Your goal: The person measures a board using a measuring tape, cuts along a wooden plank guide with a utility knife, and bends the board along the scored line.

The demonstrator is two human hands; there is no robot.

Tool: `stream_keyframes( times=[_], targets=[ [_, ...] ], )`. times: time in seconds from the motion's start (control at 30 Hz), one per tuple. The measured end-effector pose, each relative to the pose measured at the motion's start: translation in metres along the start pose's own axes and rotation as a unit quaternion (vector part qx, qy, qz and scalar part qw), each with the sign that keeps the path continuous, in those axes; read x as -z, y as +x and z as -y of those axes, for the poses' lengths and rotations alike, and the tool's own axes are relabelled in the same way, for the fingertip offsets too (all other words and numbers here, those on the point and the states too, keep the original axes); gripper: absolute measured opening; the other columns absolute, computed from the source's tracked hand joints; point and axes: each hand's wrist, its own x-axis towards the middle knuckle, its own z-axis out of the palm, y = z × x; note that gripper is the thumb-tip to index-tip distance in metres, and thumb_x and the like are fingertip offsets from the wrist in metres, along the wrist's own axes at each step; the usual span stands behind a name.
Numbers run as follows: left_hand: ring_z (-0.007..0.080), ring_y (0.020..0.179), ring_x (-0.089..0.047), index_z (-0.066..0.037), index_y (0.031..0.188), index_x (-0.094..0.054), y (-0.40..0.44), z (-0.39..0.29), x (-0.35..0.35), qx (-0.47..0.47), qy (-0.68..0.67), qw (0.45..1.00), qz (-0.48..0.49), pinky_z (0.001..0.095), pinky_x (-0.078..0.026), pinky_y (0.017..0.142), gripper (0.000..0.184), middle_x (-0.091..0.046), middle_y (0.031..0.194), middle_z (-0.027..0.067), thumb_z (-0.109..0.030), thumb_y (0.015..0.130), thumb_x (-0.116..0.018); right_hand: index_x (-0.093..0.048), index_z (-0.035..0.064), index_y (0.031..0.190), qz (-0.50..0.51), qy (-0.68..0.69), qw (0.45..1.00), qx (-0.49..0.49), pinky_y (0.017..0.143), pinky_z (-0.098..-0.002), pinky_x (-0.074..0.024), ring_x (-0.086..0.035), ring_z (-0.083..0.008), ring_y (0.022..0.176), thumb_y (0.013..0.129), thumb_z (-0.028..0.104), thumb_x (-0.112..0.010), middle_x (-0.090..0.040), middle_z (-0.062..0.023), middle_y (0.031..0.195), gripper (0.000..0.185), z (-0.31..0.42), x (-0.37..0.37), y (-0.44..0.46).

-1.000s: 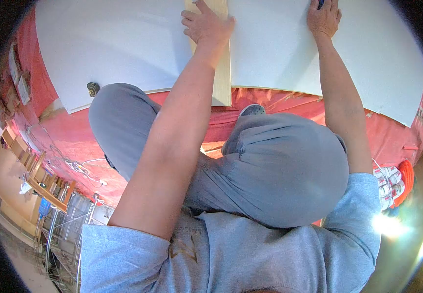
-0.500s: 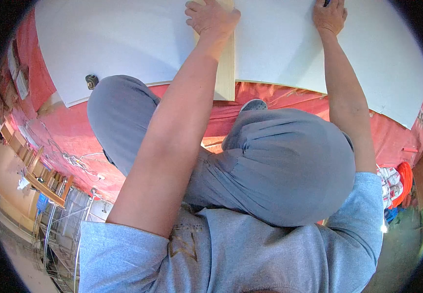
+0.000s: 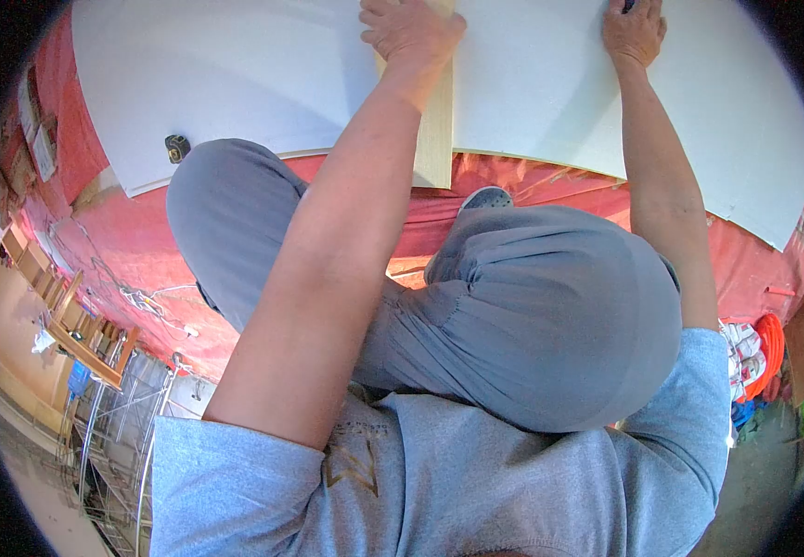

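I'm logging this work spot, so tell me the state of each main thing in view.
White board: lying flat over red sheeting.
Plank: lying on the board, near end overhanging its edge.
Left hand: spread across the plank.
Right hand: closed on a dark blue object, partly out of frame.
Tape measure: resting on the board, no blade visible.
Red sheeting: wrinkled.
Cables: loosely strewn.

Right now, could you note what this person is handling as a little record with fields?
Left hand: laid across a pale wood strip
Right hand: at a dark blue object, mostly hidden; grip unclear
Surface: white board under the strip
Near left knee: small black object, perhaps a tape measure
Floor covering: red sheeting
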Motion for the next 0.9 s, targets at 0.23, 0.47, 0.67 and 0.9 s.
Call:
stream_keyframes(
  times=[0.23, 0.47, 0.67, 0.9],
  targets=[
    [0.0431, 0.13, -0.049, -0.004, 0.162, -0.024, -0.002, 0.001, 0.005, -0.001, -0.002, 1.0, 0.005, 0.0561, -0.048, 0.104, 0.109, -0.047, 0.141, 0.0267, -0.048, 0.08, -0.081, -0.056, 0.0061, 0.145, -0.009, 0.006, 1.0, 0.0, 0.121, -0.049, -0.0394, -0.053, -0.0424, 0.138, 0.107, 0.043, -0.053, -0.05, -0.0206, 0.157, 0.053, -0.004, -0.005, -0.002],
    [0.0507, 0.148, -0.032, 0.002, 0.162, -0.025, -0.004, 0.011, -0.008, -0.025, -0.045, 0.998, 0.027, 0.0638, -0.031, 0.119, 0.109, -0.032, 0.16, 0.033, -0.057, 0.085, -0.075, -0.053, 0.0043, 0.148, 0.0, 0.031, 0.999, 0.045, 0.121, -0.0515, -0.0356, -0.049, -0.0391, 0.142, 0.108, 0.04, -0.049, -0.05, -0.0225, 0.156, 0.054, -0.009, 0.009, -0.004],
    [0.0527, 0.154, -0.025, -0.002, 0.166, -0.021, 0.002, 0.005, 0.001, -0.015, -0.073, 0.997, 0.034, 0.0713, -0.029, 0.118, 0.116, -0.022, 0.167, 0.0351, -0.067, 0.084, -0.072, -0.048, 0.0, 0.152, 0.017, 0.002, 0.996, 0.082, 0.128, -0.0477, -0.0264, -0.04, -0.0298, 0.153, 0.109, 0.037, -0.052, -0.044, -0.0167, 0.164, 0.057, -0.041, -0.023, -0.011],
    [0.0492, 0.157, -0.023, 0.004, 0.158, -0.034, 0.099, -0.018, 0.02, -0.161, -0.065, 0.978, -0.119, 0.0692, -0.025, 0.121, 0.085, -0.02, 0.17, 0.0302, -0.05, 0.098, -0.064, -0.045, 0.0039, 0.156, 0.051, -0.014, 0.999, 0.008, 0.128, -0.045, -0.0294, -0.038, -0.0266, 0.153, 0.114, 0.044, -0.038, -0.036, -0.0111, 0.168, 0.058, -0.009, 0.001, -0.002]
  ],
)
